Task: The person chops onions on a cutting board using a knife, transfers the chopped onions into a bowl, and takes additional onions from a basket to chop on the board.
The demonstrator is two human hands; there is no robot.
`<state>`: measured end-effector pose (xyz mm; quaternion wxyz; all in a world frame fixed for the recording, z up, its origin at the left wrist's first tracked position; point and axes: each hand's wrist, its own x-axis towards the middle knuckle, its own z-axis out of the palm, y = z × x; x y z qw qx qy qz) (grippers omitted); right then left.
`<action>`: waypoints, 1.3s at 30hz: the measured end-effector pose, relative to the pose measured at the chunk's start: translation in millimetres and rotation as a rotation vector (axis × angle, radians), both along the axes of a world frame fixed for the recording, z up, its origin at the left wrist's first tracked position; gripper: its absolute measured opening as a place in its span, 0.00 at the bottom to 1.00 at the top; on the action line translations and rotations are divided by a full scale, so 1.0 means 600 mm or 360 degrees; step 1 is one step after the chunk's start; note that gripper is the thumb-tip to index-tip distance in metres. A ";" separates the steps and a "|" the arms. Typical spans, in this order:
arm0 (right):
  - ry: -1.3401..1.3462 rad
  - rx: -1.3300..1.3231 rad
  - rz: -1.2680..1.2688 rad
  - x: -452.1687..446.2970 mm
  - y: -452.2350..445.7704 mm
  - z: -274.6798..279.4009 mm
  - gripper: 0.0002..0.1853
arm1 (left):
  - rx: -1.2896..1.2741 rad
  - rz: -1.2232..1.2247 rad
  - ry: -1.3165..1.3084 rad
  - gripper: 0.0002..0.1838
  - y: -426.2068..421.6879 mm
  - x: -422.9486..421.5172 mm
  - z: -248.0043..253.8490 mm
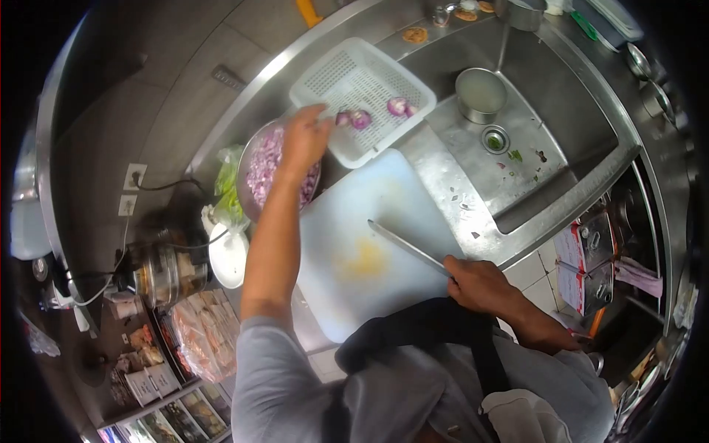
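Observation:
My right hand is closed around the handle of a kitchen knife, its blade slanting over the white cutting board. A yellowish stain marks the board's middle. My left hand reaches over a metal bowl of chopped red onion, close to the near left side of a white perforated basket. Its fingers look stretched out and apart, slightly blurred, with nothing visible in them. Inside the basket lie a few red onion pieces, with another red onion farther right. My forearm hides part of the bowl.
Right of the board is a metal sink holding a pot of cloudy liquid and scraps around the drain. A bag of greens and a white dish sit left of the bowl. Packed bread lies lower left.

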<state>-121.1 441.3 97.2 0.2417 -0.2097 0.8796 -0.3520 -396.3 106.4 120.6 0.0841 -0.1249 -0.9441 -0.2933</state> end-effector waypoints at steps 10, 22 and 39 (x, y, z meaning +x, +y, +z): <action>0.0136 0.0009 -0.0088 0.052 -0.026 -0.012 0.12 | -0.0612 -0.0191 -0.0325 0.24 0.218 -0.091 -0.101; 0.0207 -0.0032 -0.0618 0.108 -0.059 -0.011 0.10 | -0.0054 0.0074 0.0235 0.24 -0.104 0.456 -0.058; 0.0280 0.0381 -0.0027 0.197 -0.336 0.110 0.11 | 0.0375 0.0048 0.0258 0.13 -0.205 0.615 -0.156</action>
